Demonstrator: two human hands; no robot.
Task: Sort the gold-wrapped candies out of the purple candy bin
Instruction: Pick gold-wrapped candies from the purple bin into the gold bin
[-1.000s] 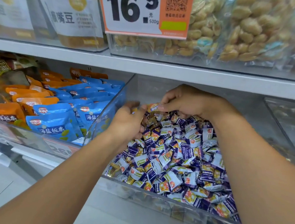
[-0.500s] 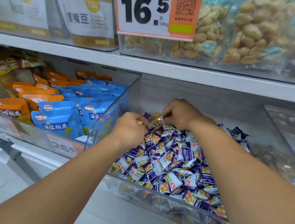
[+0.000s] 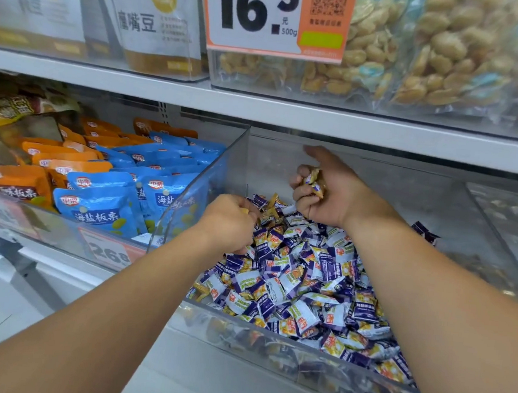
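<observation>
Two hands at the purple candy bin (image 3: 324,366).

Our right hand (image 3: 330,190), raised above the heap, curls round two gold-wrapped candies (image 3: 314,182), long axes roughly upright. Our left hand (image 3: 229,222) curls on the pile; its grip we cannot tell.

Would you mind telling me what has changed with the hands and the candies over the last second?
The right hand has lifted off the pile toward the back of the bin, its fingers now curled round gold-wrapped candies. The left hand has stayed low at the pile's back left, pinching at a gold candy. The purple candies and the blue packets next door lie as before.
</observation>
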